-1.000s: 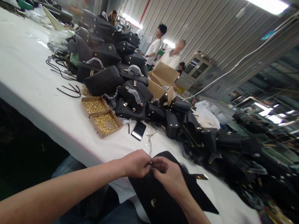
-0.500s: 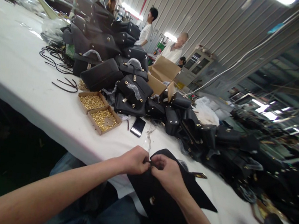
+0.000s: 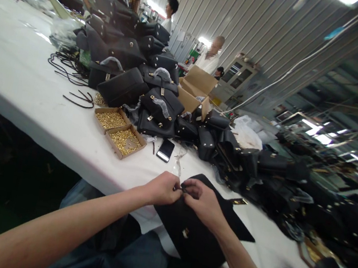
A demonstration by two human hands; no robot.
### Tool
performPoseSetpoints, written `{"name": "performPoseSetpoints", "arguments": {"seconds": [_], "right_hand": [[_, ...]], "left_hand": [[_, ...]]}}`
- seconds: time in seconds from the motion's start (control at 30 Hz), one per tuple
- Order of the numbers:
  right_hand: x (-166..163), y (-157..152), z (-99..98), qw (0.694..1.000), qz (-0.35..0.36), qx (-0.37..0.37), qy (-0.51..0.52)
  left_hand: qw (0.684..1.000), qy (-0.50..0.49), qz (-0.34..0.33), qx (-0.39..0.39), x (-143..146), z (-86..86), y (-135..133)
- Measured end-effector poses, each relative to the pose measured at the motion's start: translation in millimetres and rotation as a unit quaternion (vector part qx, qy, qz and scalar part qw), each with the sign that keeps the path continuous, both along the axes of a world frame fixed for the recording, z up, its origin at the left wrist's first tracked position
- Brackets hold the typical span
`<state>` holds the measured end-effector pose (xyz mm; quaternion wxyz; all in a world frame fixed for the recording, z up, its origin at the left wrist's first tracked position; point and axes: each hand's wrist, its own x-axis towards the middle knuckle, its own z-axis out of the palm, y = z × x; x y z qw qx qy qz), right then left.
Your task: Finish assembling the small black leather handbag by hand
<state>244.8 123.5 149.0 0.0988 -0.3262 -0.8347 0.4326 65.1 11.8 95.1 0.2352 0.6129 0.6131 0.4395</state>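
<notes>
A black handbag (image 3: 194, 231) with a small gold-coloured clasp (image 3: 185, 233) lies at the table's near edge, over my lap. My left hand (image 3: 166, 188) pinches at its upper left edge. Facing it, the fingertips of my right hand (image 3: 201, 198) close on the same spot, and the two hands almost meet. Between them shows a small dark bit, perhaps part of the bag's edge or a strap; its detail is too small to tell. To the right of my right hand, a gold metal plate (image 3: 239, 201) sits on a black flap.
Two cardboard trays of small gold fittings (image 3: 125, 141) stand left of a phone (image 3: 165, 150). Behind them rises a heap of black handbags (image 3: 159, 108), with an open carton (image 3: 194, 91). Dark cords (image 3: 80, 99) lie at left. Other people stand farther back.
Both hands stay at the bag's edge and shift only slightly. The bag and its flap have turned a little. In the background, people have moved.
</notes>
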Motion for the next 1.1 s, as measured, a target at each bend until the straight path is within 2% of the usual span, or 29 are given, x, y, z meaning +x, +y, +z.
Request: {"name": "performPoseSetpoints", "arguments": {"seconds": [0.17,0.37,0.47,0.6,0.73,0.83,0.97,1.1], "right_hand": [[7.5,-3.5,-0.8,1.000,-0.001,0.007,0.019],[5.9,-13.5,-0.1,0.999,-0.006,0.019,0.026],[2.6,-17.4,1.6,0.999,0.000,0.025,0.023],[0.9,-19.1,6.5,0.999,0.031,0.029,0.019],[2.4,-18.8,16.6,0.997,0.063,0.046,0.010],[3.4,-19.9,18.9,0.995,0.069,0.061,0.022],[7.5,-20.4,3.5,0.996,0.021,0.068,0.050],[11.4,-17.2,-17.4,0.992,-0.100,0.060,0.046]], "left_hand": [[0.995,-0.092,0.007,-0.040,5.9,6.1,-16.7],[0.991,-0.129,-0.004,-0.034,10.1,8.8,-24.5],[0.990,-0.134,0.014,-0.030,12.3,7.2,-25.5],[0.988,-0.137,0.069,-0.027,23.1,-0.3,-25.7],[0.987,-0.095,0.127,-0.036,33.7,-5.3,-25.6],[0.989,-0.079,0.121,-0.036,34.2,-2.9,-24.8],[0.994,-0.050,0.087,-0.038,37.8,1.1,-20.0],[0.987,-0.090,0.110,-0.074,49.6,-5.2,-13.8]]}}
